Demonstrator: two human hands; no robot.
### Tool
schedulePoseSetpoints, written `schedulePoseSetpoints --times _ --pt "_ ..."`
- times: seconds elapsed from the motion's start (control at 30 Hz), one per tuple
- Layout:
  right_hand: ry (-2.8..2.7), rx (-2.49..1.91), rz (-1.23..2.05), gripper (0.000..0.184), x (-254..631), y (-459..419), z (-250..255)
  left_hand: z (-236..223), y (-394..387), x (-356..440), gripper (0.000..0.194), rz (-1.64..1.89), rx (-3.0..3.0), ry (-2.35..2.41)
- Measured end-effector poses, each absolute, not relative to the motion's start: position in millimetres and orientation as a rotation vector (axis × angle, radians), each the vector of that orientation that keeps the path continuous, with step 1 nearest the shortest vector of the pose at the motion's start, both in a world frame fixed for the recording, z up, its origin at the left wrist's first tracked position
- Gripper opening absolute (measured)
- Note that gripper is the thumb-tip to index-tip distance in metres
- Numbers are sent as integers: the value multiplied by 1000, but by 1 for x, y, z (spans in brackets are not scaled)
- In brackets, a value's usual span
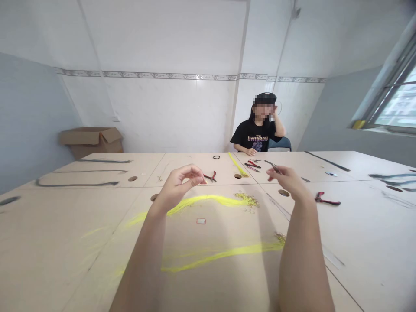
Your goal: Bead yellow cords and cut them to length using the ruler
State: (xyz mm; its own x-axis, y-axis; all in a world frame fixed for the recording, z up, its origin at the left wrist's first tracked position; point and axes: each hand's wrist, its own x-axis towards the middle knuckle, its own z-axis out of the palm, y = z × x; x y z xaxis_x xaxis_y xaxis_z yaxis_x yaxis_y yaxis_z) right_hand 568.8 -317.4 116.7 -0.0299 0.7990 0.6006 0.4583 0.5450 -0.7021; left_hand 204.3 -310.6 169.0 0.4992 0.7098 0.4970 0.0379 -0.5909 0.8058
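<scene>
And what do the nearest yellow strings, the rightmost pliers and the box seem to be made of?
Yellow strings: perhaps synthetic thread; bright, thin, loose strands, sheen unclear. Pliers: likely metal with plastic-coated handles, since red grips show; finish unclear. Box: apparently cardboard, matte brown, with folded flaps.

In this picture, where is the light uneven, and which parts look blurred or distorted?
Head view: the window at right looks bright and washed out; head view: a soft shadow lies on the table, left of the right forearm; head view: the left ends of the upper yellow strands look smeared; head view: the table stretches toward the edges, like through a wide lens.
</scene>
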Motion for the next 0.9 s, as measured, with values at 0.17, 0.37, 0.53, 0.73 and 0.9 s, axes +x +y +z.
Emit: schedulePoseSetpoints --times 0.17,0.37,0.53,0.73,0.9 --pt "-1574 -938 583 24 475 -342 152 171 -312 205 19 1136 2049 646" --pt "-1709 -843 755 17 407 -365 167 170 -311 204 17 1156 2080 587" --pt "-1745 -900 815 18 405 -361 163 169 -311 203 13 1191 2073 564" --pt "-1728 -882 933 21 403 -352 158 169 -311 204 13 1165 2073 555" --pt "-1684 -877 1083 22 405 -351 157 169 -311 203 12 1189 2100 562"
